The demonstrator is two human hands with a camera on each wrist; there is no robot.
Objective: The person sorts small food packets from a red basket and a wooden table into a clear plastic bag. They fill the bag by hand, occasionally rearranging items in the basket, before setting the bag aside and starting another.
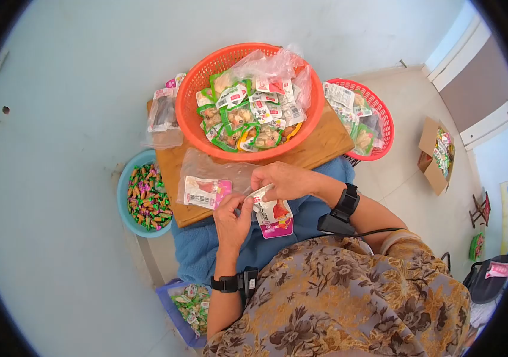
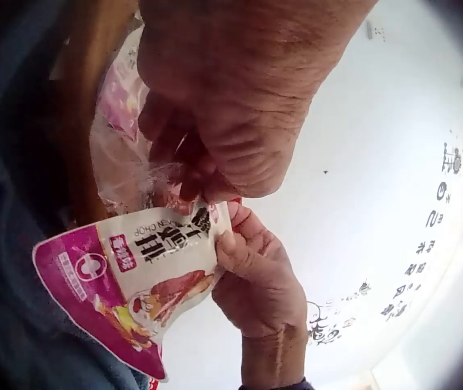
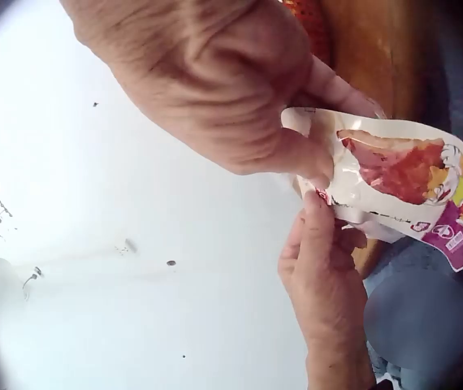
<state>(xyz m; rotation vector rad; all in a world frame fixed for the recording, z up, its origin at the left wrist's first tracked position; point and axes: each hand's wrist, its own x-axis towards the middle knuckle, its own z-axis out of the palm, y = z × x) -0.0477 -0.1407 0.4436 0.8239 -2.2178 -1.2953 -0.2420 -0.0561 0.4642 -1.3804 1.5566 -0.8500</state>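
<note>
Both hands pinch the top end of a white and magenta snack packet (image 1: 276, 215), which hangs over the blue cloth (image 1: 325, 205) on the lap. My left hand (image 1: 233, 221) grips one top corner with thumb and fingers. My right hand (image 1: 283, 180) holds the opposite side of that edge, its thumb lying on the printed face in the right wrist view. Red meat and a cartoon figure are printed on the packet (image 3: 402, 175). Just left of the hands, a similar packet (image 1: 206, 191) lies by a clear plastic bag (image 1: 197, 163) on the wooden board.
An orange basket (image 1: 191, 128) heaped with snack packets stands on the wooden board (image 1: 331, 134). Behind it at right sits a red basket (image 1: 389, 128) of packets. A blue basin (image 1: 124, 205) of wrapped sweets, a purple bin (image 1: 173, 309) and a cardboard box (image 1: 429, 140) stand lower down.
</note>
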